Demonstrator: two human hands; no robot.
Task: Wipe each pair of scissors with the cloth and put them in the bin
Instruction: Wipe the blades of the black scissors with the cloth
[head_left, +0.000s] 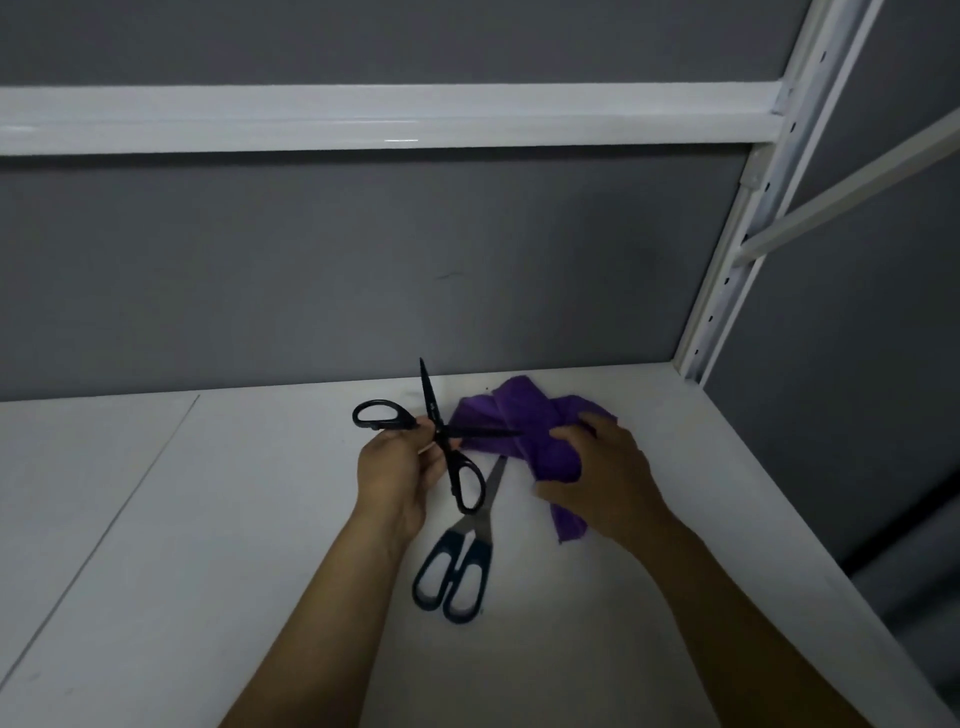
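- Head view: your left hand (397, 467) pinches the black scissors (441, 436) near the pivot, blades spread wide, one tip pointing to 12 o'clock, the other to 3 o'clock into the purple cloth (524, 431).
- Your right hand (597, 478) has its fingers curled over the bunched cloth on the white shelf (208, 519), at 3 o'clock from the black pair.
- The second scissors (460, 551), blue-handled and closed, lie flat at 6 o'clock, blade tip tucked under the cloth.
- No bin is in view.
- Risk: with the blades gaping, wiping toward an edge could nick your fingers or snag the cloth.
- Risk: dragging the cloth could pull the blue-handled pair along with it.
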